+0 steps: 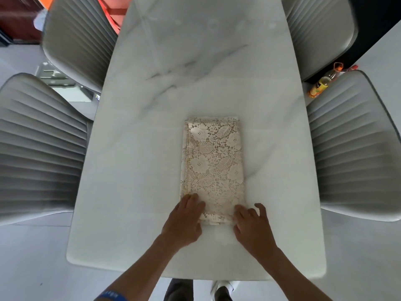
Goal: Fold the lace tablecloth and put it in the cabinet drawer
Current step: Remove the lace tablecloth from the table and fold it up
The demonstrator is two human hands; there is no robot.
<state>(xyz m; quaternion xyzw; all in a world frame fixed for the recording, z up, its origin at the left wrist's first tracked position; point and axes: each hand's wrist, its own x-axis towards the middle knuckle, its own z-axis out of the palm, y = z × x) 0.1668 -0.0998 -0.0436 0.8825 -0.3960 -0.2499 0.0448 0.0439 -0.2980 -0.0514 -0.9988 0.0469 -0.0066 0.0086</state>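
Hands sit at the near end of the lace tablecloth (213, 168): left hand (184, 220) flat on its near-left corner, right hand (252, 224) with loosely spread fingers at the near-right corner, neither grip closed. The folded strip lies on the bench (134, 148), its long axis running straight away from both hands, equally near each.

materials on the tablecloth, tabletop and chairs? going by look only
Tablecloth: cream openwork lace, likely synthetic or cotton; floral cutouts with a slight sheen. Tabletop: white marble or marble-look slab, glossy; grey veins and soft reflections, cannot tell which. Chairs: grey upholstery with stitched horizontal channels, probably leatherette; smooth with a dull shine.
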